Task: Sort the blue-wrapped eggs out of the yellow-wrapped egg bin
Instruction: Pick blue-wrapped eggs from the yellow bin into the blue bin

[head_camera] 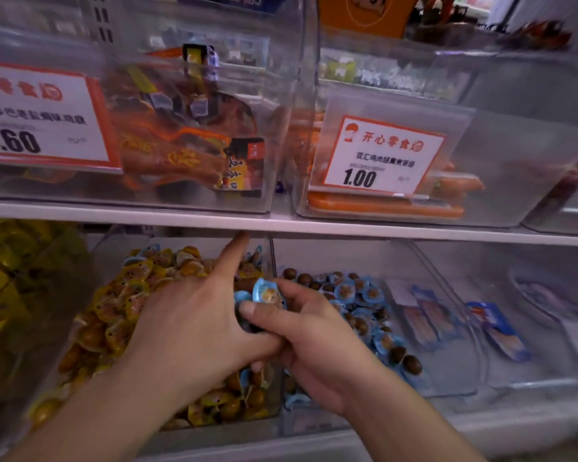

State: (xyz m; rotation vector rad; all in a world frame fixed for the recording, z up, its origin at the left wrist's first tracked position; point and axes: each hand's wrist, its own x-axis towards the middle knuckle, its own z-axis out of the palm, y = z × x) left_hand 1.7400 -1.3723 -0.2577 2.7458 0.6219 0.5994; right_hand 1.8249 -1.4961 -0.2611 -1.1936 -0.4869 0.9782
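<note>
Two hands show: the left hand (194, 325) and the right hand (317, 341), touching each other. One blue-wrapped egg (267, 293) stands pinched just above the right thumb; at least one more peeks out beside it, count unclear. Under the left hand lies one bin of yellow-wrapped eggs (114, 315), too many to count. Right of the right hand lies one bin of blue-wrapped eggs (357, 295), likewise uncountable. Above the hands hang two price tags (381, 156).

**Blue eggs among the yellow**

A small blue-wrapped egg (265, 292) is pinched above the divider between two clear plastic bins. The left bin (214, 425) is heaped with yellow-wrapped brown eggs (127, 295); more blue packets lie at its back and front right corners
</note>
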